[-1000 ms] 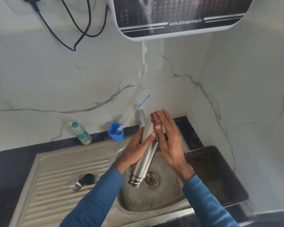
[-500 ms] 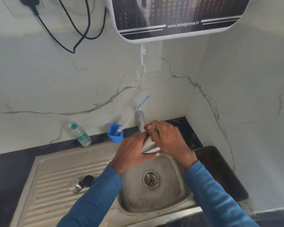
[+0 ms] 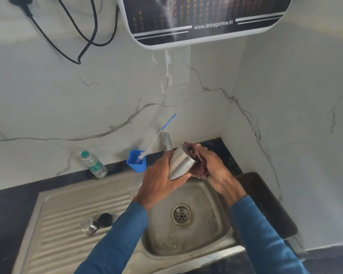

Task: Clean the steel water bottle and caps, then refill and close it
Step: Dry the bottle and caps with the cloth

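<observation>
Over the back of the sink basin point(image 3: 212, 240) I hold the steel water bottle point(image 3: 179, 164) tilted, its flat base pointing up and away. My left hand point(image 3: 158, 182) wraps around its body; the neck end is hidden behind that hand. My right hand point(image 3: 214, 169) presses a dark red checked cloth point(image 3: 198, 163) against the bottle's base and right side. A steel cap point(image 3: 89, 225) and a black cap point(image 3: 105, 219) lie side by side on the ribbed drainboard point(image 3: 67, 214).
A tap point(image 3: 167, 142) stands behind the bottle. A blue cup point(image 3: 136, 161) holding a bottle brush point(image 3: 158, 134) and a small plastic water bottle point(image 3: 93, 165) stand on the dark counter's back strip. A dark tray point(image 3: 269, 202) lies right of the sink. A water purifier point(image 3: 202, 18) hangs overhead.
The bottle swung from lying long over the drain to a raised, foreshortened tilt near the tap. My right hand with the cloth slid from the body to the base.
</observation>
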Action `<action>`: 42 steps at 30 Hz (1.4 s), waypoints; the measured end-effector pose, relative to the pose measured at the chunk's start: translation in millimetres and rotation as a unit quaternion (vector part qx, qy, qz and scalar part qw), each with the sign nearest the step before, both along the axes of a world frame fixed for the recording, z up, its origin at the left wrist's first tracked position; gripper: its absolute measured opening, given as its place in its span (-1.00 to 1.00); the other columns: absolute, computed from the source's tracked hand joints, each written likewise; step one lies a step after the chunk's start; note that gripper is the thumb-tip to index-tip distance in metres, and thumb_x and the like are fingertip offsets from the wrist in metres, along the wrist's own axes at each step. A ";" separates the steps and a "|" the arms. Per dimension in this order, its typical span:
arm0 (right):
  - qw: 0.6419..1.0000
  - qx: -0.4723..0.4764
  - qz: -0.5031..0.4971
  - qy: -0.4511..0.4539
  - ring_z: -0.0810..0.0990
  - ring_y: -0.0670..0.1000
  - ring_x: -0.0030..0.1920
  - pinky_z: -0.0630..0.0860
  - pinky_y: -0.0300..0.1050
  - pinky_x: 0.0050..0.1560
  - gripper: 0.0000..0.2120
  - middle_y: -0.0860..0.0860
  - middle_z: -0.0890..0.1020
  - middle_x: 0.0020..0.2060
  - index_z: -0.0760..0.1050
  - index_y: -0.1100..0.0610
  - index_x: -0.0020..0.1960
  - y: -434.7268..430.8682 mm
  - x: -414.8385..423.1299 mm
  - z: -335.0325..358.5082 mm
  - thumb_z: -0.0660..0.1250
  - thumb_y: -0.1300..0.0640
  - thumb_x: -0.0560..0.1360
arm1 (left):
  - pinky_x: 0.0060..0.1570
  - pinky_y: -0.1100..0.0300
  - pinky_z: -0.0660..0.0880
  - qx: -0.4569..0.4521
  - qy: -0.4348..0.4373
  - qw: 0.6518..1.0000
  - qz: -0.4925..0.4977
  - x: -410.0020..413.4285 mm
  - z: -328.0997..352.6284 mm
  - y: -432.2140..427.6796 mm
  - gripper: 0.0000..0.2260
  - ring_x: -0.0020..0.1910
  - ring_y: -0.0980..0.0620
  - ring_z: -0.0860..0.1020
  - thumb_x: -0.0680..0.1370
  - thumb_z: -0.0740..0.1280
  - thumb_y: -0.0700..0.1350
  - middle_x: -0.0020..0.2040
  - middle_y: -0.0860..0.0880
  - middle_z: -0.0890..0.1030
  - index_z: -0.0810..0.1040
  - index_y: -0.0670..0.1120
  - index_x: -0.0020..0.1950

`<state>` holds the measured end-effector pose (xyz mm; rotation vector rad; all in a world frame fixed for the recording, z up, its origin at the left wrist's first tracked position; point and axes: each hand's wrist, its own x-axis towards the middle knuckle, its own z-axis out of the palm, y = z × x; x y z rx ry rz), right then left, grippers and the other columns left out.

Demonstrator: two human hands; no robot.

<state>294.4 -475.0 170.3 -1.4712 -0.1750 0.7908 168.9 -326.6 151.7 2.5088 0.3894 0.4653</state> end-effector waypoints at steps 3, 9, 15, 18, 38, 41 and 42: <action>0.997 -0.025 -0.037 -0.060 0.71 0.21 0.13 0.67 0.20 0.11 -0.59 0.13 0.74 0.03 0.70 -0.01 0.16 3.4 -6.0 -5.6 0.15 -0.20 0.72 | 0.06 0.00 0.56 -0.006 0.019 1.000 0.019 4.0 -5.7 -3.5 -0.29 0.17 0.00 0.59 0.48 0.44 0.38 0.23 0.06 0.60 0.28 0.10 0.49; 0.951 -0.074 -0.088 -0.287 0.62 -0.28 -0.18 0.61 -0.16 -0.04 -0.70 -0.16 0.67 -0.15 0.62 0.06 0.14 11.7 -28.8 -8.4 0.16 -0.06 0.75 | -0.07 -0.08 0.60 -0.030 0.051 0.997 0.054 11.3 -16.4 -8.7 -0.27 0.08 -0.05 0.64 0.50 0.37 0.45 0.13 0.04 0.63 0.29 0.02 0.46; 0.871 -0.120 -0.093 -0.466 0.62 0.05 0.25 0.57 -0.11 0.26 -0.61 0.04 0.60 0.31 0.46 0.10 0.50 23.0 -45.2 -8.3 0.18 -0.03 0.75 | -0.17 -0.06 0.57 -0.022 0.060 0.998 0.020 8.9 -14.2 -4.2 -0.33 0.00 -0.04 0.63 0.45 0.28 0.44 0.02 0.08 0.61 0.33 0.04 0.38; 0.876 -0.120 -0.041 -0.465 0.67 0.02 0.16 0.61 -0.07 0.23 -0.64 0.03 0.69 0.16 0.53 0.08 0.43 25.4 -33.9 2.9 0.19 -0.05 0.74 | -0.12 -0.08 0.60 -0.009 0.048 0.999 0.013 5.4 -19.1 -2.4 -0.40 0.03 0.02 0.62 0.49 0.30 0.44 0.06 0.12 0.58 0.35 0.07 0.33; 0.917 -0.111 0.043 -0.380 0.69 -0.12 0.17 0.61 -0.09 0.26 -0.64 -0.09 0.73 0.16 0.60 -0.03 0.40 6.3 -14.7 2.3 0.15 -0.11 0.75 | -0.02 -0.06 0.58 0.034 0.069 0.997 -0.014 2.4 -18.9 1.4 -0.31 0.12 0.03 0.61 0.48 0.28 0.52 0.16 0.10 0.62 0.35 0.08 0.41; 0.889 -0.087 0.024 -0.449 0.70 -0.16 0.12 0.57 -0.38 0.11 -0.67 -0.10 0.73 0.16 0.57 0.05 0.45 2.1 -23.9 -0.5 0.25 0.03 0.73 | -0.09 0.00 0.57 0.015 0.074 0.997 -0.020 2.9 -16.1 7.2 -0.35 0.07 0.05 0.63 0.51 0.33 0.47 0.12 0.11 0.63 0.37 0.05 0.39; 0.884 -0.083 0.025 -0.459 0.71 -0.16 0.10 0.57 -0.40 0.09 -0.67 -0.08 0.73 0.15 0.57 0.08 0.45 3.0 -23.5 -0.1 0.27 0.05 0.73 | -0.08 0.00 0.58 0.017 0.076 0.997 -0.029 2.2 -15.2 8.1 -0.35 0.07 0.05 0.63 0.51 0.32 0.47 0.12 0.11 0.63 0.37 0.04 0.39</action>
